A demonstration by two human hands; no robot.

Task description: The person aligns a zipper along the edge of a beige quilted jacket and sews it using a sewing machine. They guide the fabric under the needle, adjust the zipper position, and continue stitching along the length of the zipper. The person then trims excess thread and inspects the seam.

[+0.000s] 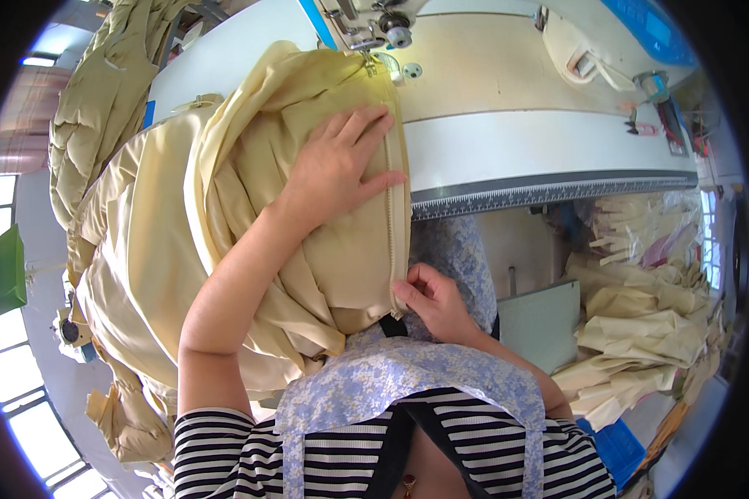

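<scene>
A beige satin garment [141, 241] drapes over the sewing table edge and my lap. A long zipper [391, 233] runs down its right edge, its upper end under the lit presser foot [366, 65] of a sewing machine. My left hand [341, 166] lies on the fabric beside the zipper, fingers stretched out, thumb reaching across the zipper tape near the top half. My right hand [431, 299] pinches the garment's zippered edge near the lower end, by the zipper pull.
A measuring strip [549, 190] edges the white table [499, 137]. The machine body [657, 33] stands at top right. Beige fabric pieces [632, 324] are piled at lower right above a blue bin [620, 449]. More beige garments [100, 100] hang at upper left, near windows.
</scene>
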